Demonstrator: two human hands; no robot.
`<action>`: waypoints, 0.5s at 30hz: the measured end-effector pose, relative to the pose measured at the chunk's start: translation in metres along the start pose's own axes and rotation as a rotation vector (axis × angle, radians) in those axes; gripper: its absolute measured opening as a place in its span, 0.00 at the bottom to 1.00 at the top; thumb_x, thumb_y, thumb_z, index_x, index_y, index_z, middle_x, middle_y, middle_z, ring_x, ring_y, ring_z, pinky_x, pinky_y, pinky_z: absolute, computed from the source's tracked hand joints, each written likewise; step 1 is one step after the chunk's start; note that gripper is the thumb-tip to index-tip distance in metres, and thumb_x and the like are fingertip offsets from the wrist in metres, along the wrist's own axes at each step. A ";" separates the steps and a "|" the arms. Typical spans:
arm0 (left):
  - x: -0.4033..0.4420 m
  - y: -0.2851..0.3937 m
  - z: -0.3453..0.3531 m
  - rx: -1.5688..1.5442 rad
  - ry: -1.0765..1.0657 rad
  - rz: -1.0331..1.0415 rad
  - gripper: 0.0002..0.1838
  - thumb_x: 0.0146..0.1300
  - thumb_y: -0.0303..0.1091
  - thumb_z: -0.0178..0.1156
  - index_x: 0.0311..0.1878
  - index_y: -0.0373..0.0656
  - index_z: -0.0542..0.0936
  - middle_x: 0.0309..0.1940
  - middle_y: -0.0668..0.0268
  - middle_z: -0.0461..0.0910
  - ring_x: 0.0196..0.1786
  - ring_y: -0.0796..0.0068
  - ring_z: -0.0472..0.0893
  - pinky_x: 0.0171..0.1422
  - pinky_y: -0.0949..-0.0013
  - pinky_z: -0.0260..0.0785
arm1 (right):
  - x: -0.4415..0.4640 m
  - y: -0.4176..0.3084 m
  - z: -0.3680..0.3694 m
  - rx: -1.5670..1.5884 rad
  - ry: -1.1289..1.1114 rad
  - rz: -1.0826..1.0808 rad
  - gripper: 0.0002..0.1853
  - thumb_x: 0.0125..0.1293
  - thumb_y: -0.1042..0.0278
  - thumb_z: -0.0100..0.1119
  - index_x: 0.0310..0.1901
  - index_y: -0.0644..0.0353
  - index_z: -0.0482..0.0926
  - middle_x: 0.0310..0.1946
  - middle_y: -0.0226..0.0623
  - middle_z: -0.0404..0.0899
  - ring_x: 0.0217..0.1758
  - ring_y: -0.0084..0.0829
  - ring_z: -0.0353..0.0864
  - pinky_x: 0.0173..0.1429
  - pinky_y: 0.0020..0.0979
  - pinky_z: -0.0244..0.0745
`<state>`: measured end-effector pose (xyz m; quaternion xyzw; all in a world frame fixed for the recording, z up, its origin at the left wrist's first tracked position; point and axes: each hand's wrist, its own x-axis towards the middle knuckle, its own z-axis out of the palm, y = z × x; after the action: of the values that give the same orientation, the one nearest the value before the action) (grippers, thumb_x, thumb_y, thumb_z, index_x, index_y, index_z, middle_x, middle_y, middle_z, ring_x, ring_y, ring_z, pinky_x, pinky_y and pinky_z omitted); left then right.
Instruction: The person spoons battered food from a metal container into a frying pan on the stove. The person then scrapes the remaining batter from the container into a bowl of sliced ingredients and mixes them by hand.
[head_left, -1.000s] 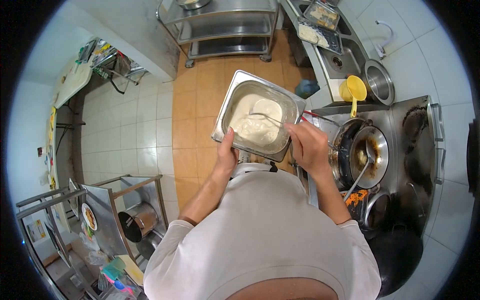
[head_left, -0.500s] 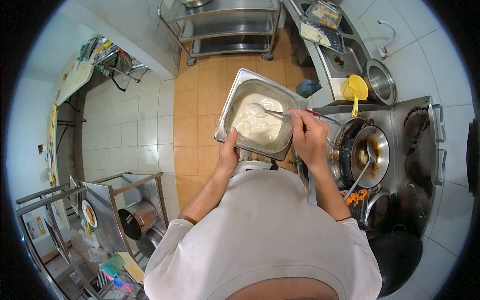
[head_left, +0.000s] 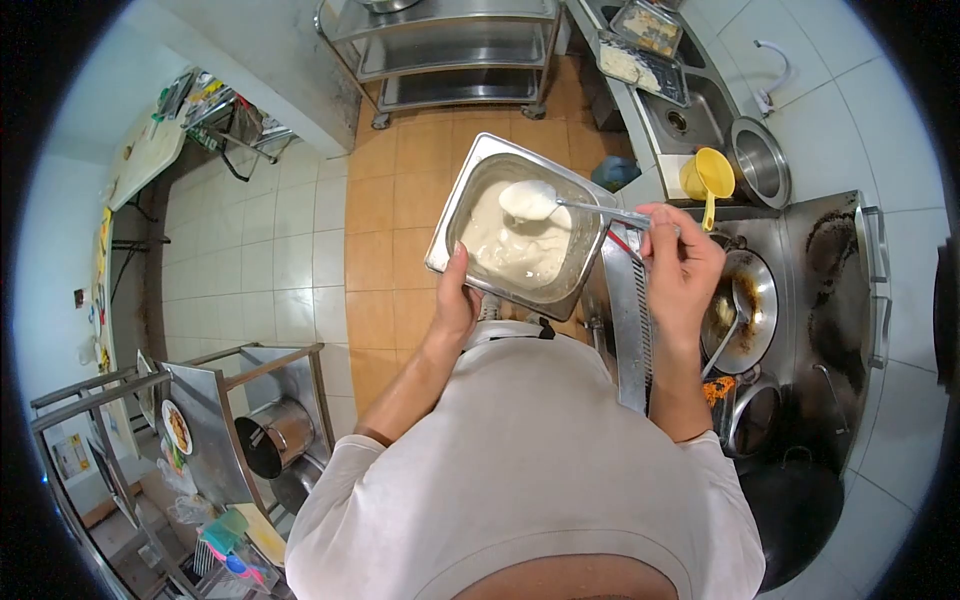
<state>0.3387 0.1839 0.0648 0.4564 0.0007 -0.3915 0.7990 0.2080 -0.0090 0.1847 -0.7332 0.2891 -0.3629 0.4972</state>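
My left hand (head_left: 459, 303) grips the near left edge of a square metal container (head_left: 576, 295), thumb over the rim. Thick, creamy white batter (head_left: 500, 250) lies inside it. In my right hand (head_left: 680, 262), the fingers pinch the handle of a metal spoon (head_left: 590, 208). The spoon's bowl is coated with batter and is over the container, above the batter surface. Right of my right hand is a wok (head_left: 757, 330) with brown residue and a ladle (head_left: 735, 335) resting in it.
A yellow dipper (head_left: 706, 174) and a metal basin (head_left: 760, 165) stand by the sink (head_left: 690, 125) at the upper right. A steel trolley (head_left: 455, 50) is ahead. At the lower left, a rack (head_left: 205, 420) holds a plate of food and a metal pot (head_left: 280, 438).
My right hand has moved to the right and lifted the spoon out of the batter, its bowl now heaped with batter. The container has stayed nearly in place.
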 end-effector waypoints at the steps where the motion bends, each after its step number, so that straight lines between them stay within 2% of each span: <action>1: 0.003 0.000 0.002 -0.059 -0.029 0.024 0.33 0.74 0.54 0.50 0.71 0.37 0.65 0.67 0.57 0.72 0.68 0.65 0.73 0.72 0.60 0.65 | 0.001 -0.005 -0.003 -0.011 0.011 -0.038 0.10 0.73 0.72 0.55 0.43 0.65 0.86 0.19 0.23 0.74 0.22 0.11 0.66 0.25 0.18 0.56; 5: 0.005 0.004 0.010 -0.121 -0.100 0.067 0.33 0.75 0.54 0.49 0.71 0.38 0.65 0.68 0.56 0.71 0.70 0.64 0.72 0.73 0.59 0.65 | 0.006 -0.024 -0.012 0.004 0.056 -0.091 0.10 0.74 0.72 0.54 0.42 0.67 0.85 0.19 0.24 0.73 0.22 0.11 0.67 0.26 0.18 0.57; 10: 0.007 0.007 0.009 -0.122 -0.086 0.042 0.34 0.75 0.55 0.48 0.71 0.37 0.64 0.68 0.56 0.71 0.69 0.64 0.72 0.73 0.59 0.65 | 0.009 -0.045 -0.021 -0.010 0.111 -0.183 0.10 0.73 0.74 0.54 0.41 0.69 0.84 0.20 0.26 0.74 0.23 0.13 0.69 0.27 0.18 0.59; 15: 0.010 0.006 0.008 -0.128 -0.101 0.057 0.34 0.75 0.56 0.47 0.71 0.36 0.65 0.68 0.56 0.71 0.69 0.64 0.72 0.73 0.59 0.65 | 0.008 -0.056 -0.023 -0.016 0.217 -0.298 0.10 0.72 0.76 0.54 0.41 0.71 0.85 0.18 0.27 0.72 0.20 0.14 0.68 0.25 0.18 0.57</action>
<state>0.3468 0.1738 0.0701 0.3838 -0.0274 -0.3903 0.8364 0.1971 -0.0087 0.2450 -0.7283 0.2321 -0.5071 0.3982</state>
